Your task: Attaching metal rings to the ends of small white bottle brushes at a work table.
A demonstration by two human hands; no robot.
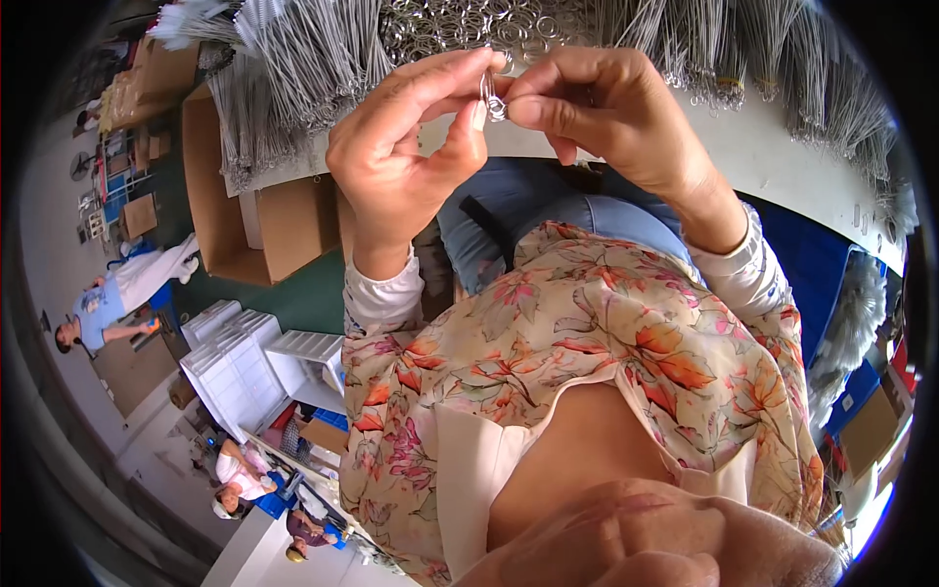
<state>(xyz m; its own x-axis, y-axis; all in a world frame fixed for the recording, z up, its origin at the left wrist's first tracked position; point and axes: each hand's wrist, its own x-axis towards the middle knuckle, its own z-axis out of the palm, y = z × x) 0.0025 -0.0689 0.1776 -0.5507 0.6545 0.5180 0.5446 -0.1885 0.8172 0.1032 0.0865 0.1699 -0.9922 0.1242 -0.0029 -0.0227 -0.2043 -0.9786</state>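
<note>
Raised over the table's near edge, my left hand [416,147] pinches a metal ring [486,86], seen nearly edge-on, between thumb and fingertips. Small shiny wire loops [497,110] hang at the ring's lower part. My right hand [611,112] meets them from the right, thumb and forefinger pressed together against the loops; what exactly lies in that pinch is hidden. Behind my fingers a heap of loose metal rings [440,29] lies on the table. Bundles of thin wire brushes [303,59] with looped ends flank the heap, and more wire brushes [724,44] lie to the right.
The pale table edge [753,147] runs just beyond my lap. An open cardboard box [293,225] stands left of my legs, with white plastic crates [230,377] nearer. One person [98,313] is at the far left; two others sit lower left. Clear-wrapped bundles [851,323] stand right.
</note>
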